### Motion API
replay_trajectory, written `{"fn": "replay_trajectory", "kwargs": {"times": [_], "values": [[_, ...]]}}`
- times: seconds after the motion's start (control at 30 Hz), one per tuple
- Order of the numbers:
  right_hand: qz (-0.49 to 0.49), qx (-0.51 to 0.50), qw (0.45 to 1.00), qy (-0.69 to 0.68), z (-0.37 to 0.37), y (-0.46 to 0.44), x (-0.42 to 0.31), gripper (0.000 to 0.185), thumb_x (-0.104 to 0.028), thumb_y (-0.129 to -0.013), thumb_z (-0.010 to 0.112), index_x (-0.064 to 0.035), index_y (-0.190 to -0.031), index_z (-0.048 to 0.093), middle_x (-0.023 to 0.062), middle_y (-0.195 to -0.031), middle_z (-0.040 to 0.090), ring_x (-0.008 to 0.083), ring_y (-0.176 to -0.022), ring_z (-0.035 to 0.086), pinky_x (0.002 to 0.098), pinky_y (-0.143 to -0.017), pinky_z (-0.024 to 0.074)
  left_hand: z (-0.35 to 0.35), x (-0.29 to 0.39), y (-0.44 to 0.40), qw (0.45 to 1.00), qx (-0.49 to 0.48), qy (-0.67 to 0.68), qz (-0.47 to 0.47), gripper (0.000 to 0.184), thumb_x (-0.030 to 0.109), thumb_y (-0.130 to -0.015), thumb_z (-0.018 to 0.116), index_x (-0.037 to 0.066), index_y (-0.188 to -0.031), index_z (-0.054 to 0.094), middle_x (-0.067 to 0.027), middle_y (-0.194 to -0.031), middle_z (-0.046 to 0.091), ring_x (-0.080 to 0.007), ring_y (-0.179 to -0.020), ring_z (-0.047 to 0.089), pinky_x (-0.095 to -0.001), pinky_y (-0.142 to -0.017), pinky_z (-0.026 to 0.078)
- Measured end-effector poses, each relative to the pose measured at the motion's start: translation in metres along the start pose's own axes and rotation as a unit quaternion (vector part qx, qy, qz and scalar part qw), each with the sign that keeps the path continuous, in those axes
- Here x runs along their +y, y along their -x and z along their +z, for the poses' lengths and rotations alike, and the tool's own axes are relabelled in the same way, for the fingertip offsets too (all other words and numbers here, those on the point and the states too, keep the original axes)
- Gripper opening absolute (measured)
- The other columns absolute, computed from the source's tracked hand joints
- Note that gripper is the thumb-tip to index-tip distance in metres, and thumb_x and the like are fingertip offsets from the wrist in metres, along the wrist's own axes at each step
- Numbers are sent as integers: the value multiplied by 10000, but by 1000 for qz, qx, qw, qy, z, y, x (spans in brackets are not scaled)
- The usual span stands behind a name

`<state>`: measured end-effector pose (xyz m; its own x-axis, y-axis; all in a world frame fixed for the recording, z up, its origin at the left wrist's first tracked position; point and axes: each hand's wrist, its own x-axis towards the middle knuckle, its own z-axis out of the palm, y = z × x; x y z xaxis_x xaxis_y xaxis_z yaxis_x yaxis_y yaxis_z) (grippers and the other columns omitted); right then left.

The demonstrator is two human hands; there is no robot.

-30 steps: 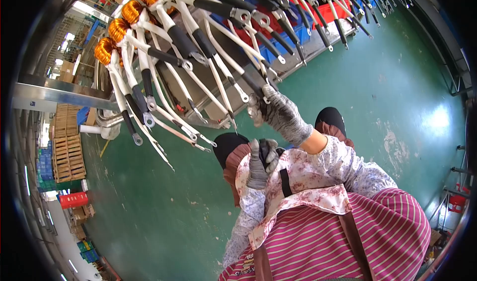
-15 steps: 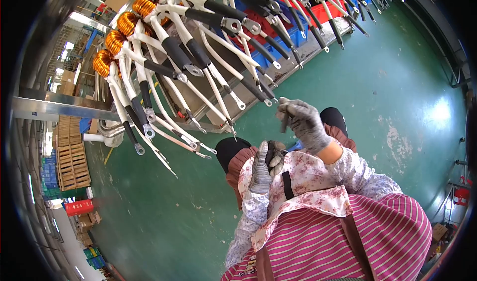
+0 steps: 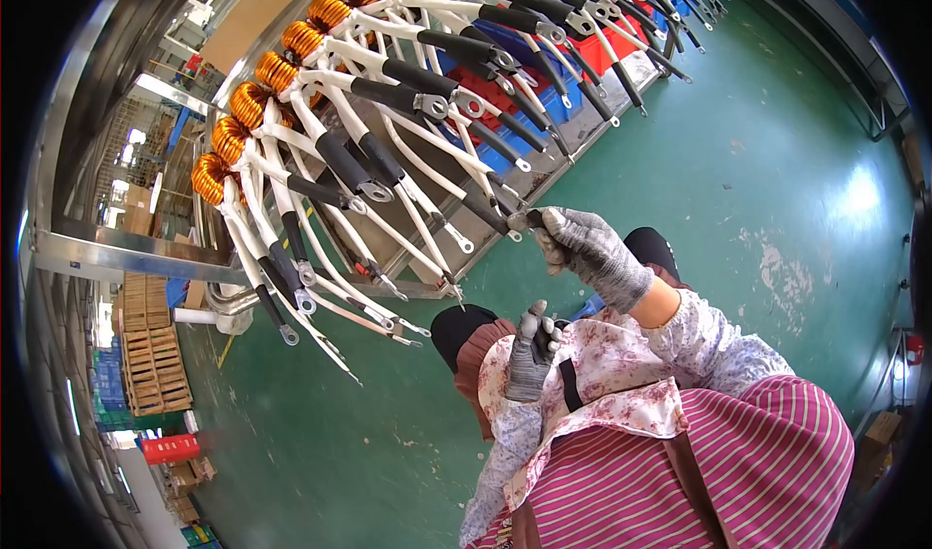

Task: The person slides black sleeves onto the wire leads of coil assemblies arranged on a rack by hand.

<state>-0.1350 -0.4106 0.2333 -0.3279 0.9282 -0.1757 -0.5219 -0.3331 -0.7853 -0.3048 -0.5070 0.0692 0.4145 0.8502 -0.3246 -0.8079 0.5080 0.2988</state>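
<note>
My right hand (image 3: pixel 600 256), in a grey glove, pinches a short black sleeve (image 3: pixel 533 219) at the tip of a white cable's end. How far the sleeve is over that end I cannot make out. My left hand (image 3: pixel 528 366), also gloved, is held near my body with fingers curled around small black sleeves (image 3: pixel 551 335), partly hidden. Ahead hangs a row of copper-wound coils (image 3: pixel 230 139) with white-sleeved leads. Many leads carry black sleeves and metal ring lugs (image 3: pixel 289 335); some thinner ones end in small tips.
A metal rack frame (image 3: pixel 126 248) runs at the left, with the cables hanging over its edge. Red (image 3: pixel 636 73) and blue bins stand behind the cables. Wooden pallets (image 3: pixel 153 369) and a red box (image 3: pixel 170 449) are farther left on the green floor (image 3: pixel 320 452).
My right hand has moved left with the black sleeve, from beside the cables to a cable's end. My left hand has shifted slightly right and down in view, and the view has shifted.
</note>
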Motion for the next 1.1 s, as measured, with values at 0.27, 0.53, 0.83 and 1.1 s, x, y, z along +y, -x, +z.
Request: {"fn": "replay_trajectory", "kwargs": {"times": [0.27,0.53,0.83,1.1], "values": [[-37,37,999,3,12,-7,-2,380,-298,-890,529,5,-1119,548,-51,-690,455,45,-582,420,199,-546,400,-23,-1,5,998,-30,20,-43,298,247,-931,430,40,-1141,476,-86,-781,579,-147,-541,553,-195,-376,414],[-140,96,976,133,29,-38,-4,238,-157,-848,579,4,-1020,608,5,-685,559,95,-554,492,232,-520,414,-22,-1,5,998,5,2,-63,308,259,-941,403,26,-1130,472,-95,-698,567,-161,-474,520,-202,-344,381],[-9,35,997,-75,35,-43,-21,268,-186,-898,494,50,-1004,563,4,-643,510,69,-479,449,204,-408,376,-31,-4,2,998,-4,-16,-59,320,249,-945,392,8,-1145,455,-93,-706,562,-165,-489,524,-201,-344,379],[-189,88,940,271,34,-36,-11,373,-315,-931,412,18,-966,578,-6,-619,451,88,-492,400,247,-462,359,-34,-5,3,999,0,-11,-49,319,253,-943,397,3,-1131,461,-99,-713,557,-160,-481,518,-202,-334,363]]}}
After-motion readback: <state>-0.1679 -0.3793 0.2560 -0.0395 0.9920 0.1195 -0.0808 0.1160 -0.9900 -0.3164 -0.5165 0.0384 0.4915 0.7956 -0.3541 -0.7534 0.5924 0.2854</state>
